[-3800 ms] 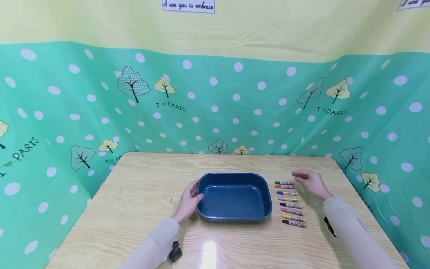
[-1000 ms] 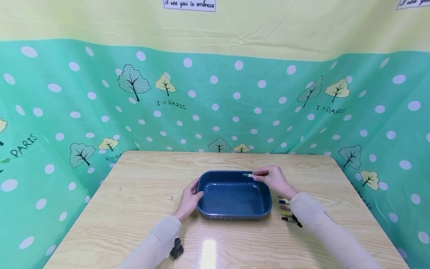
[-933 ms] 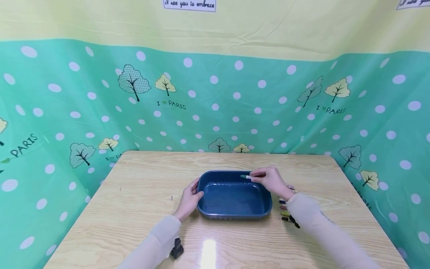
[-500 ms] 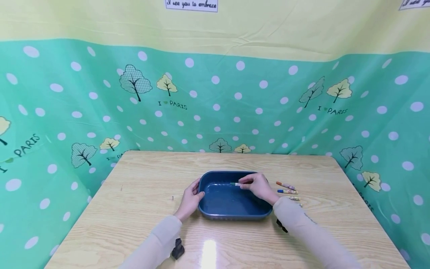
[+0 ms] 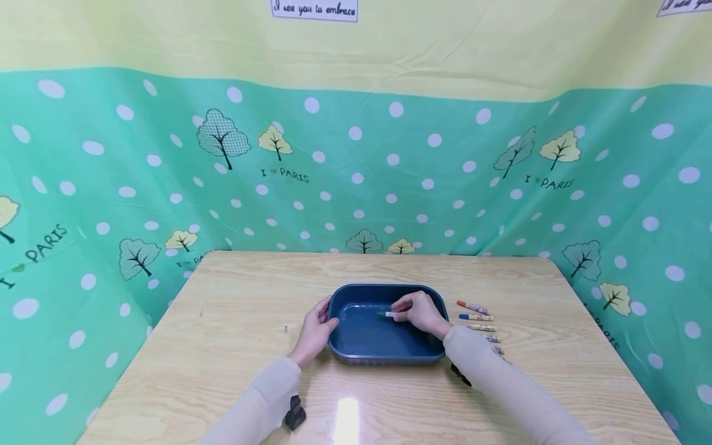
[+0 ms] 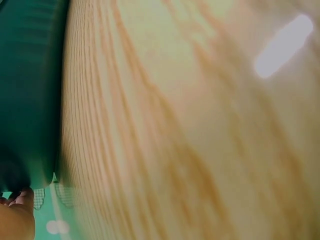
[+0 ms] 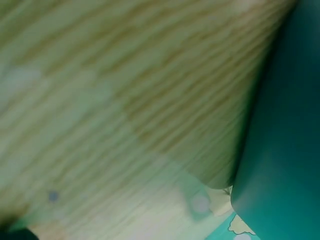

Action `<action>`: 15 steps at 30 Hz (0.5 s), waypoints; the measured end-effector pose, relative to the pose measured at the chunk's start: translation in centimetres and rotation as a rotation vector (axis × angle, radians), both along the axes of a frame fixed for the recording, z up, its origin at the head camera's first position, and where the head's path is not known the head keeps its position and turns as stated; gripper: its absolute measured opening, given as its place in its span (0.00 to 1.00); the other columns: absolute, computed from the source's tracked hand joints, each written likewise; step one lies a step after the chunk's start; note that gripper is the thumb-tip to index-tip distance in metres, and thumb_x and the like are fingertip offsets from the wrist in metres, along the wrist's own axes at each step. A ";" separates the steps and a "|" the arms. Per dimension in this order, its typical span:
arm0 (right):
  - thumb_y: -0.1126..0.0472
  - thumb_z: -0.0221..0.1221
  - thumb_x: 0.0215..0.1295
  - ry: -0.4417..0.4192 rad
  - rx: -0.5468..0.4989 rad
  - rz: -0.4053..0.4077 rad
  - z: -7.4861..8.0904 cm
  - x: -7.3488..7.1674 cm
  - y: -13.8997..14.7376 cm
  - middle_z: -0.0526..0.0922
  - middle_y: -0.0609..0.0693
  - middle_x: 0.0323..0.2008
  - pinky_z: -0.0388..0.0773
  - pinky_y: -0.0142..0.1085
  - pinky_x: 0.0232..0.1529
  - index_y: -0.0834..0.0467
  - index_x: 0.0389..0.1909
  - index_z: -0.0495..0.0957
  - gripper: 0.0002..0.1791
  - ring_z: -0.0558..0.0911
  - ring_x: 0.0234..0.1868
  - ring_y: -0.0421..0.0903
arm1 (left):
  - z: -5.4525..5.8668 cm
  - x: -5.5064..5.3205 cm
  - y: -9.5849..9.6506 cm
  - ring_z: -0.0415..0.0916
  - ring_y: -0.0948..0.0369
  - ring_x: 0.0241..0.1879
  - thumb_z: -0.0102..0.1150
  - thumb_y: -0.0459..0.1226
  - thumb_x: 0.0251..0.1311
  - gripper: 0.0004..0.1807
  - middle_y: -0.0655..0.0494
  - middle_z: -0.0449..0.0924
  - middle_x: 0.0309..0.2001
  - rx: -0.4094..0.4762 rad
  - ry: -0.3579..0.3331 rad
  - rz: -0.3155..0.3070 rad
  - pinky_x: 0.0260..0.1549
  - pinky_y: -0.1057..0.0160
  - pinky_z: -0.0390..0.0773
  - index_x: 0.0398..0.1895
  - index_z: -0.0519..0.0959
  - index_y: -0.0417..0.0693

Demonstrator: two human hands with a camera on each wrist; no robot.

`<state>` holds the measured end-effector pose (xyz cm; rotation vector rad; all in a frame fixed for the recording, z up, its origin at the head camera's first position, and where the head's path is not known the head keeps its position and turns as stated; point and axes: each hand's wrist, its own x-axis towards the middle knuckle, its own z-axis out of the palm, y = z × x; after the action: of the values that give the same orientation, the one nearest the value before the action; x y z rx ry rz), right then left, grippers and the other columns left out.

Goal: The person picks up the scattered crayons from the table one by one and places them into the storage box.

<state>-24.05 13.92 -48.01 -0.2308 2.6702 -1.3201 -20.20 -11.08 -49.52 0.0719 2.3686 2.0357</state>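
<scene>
A deep blue rectangular tray (image 5: pixel 384 358) stands on the wooden table. My left hand (image 5: pixel 313 330) grips its left rim, thumb over the edge and fingers outside; in the left wrist view the hand (image 6: pixel 19 212) shows at the tray's end wall (image 6: pixel 30 90). Between the thumb and fingers of my right hand (image 5: pixel 419 311) is a green-tipped crayon (image 5: pixel 389 314), pinched low inside the tray with its tip pointing left. Only the table and the tray's outer wall (image 7: pixel 285 130) appear in the right wrist view, without the hand.
Right of the tray lies a column of crayons, among them an orange one (image 5: pixel 473 306) and a blue one (image 5: pixel 476 317); my right sleeve (image 5: pixel 495 371) hides the nearer ones. A polka-dot curtain (image 5: pixel 356 154) surrounds the wooden table (image 5: pixel 245 290).
My right hand has taken the green crayon from the top of the column, carried it left over the tray's rim and lowered it inside. My left hand has kept its place on the rim.
</scene>
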 end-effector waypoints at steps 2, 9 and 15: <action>0.68 0.66 0.47 -0.012 0.012 0.008 0.0 0.1 0.0 0.85 0.48 0.29 0.82 0.34 0.35 0.56 0.30 0.85 0.07 0.82 0.31 0.40 | 0.8 0.4 0.1 0.58 0.42 0.64 0.47 0.22 0.57 0.30 0.32 0.59 0.64 0.014 -0.002 -0.005 0.62 0.49 0.63 0.65 0.57 0.31; 0.67 0.66 0.49 -0.011 0.025 0.019 -0.2 0.1 0.0 0.85 0.47 0.30 0.82 0.34 0.35 0.55 0.31 0.85 0.07 0.82 0.32 0.39 | -0.1 0.1 0.0 0.58 0.42 0.64 0.47 0.24 0.58 0.31 0.32 0.58 0.65 0.018 -0.014 0.002 0.62 0.50 0.63 0.66 0.56 0.32; 0.68 0.64 0.51 0.010 0.008 0.010 -0.2 0.0 -0.1 0.85 0.48 0.33 0.82 0.35 0.37 0.57 0.36 0.84 0.10 0.82 0.35 0.41 | -0.4 0.0 -0.1 0.58 0.43 0.64 0.47 0.24 0.58 0.30 0.34 0.59 0.65 0.002 -0.013 0.010 0.61 0.51 0.63 0.66 0.57 0.34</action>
<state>-24.09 13.78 -48.24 -0.2496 2.6784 -1.3081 -20.16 -11.14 -49.96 0.0464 2.3641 2.0364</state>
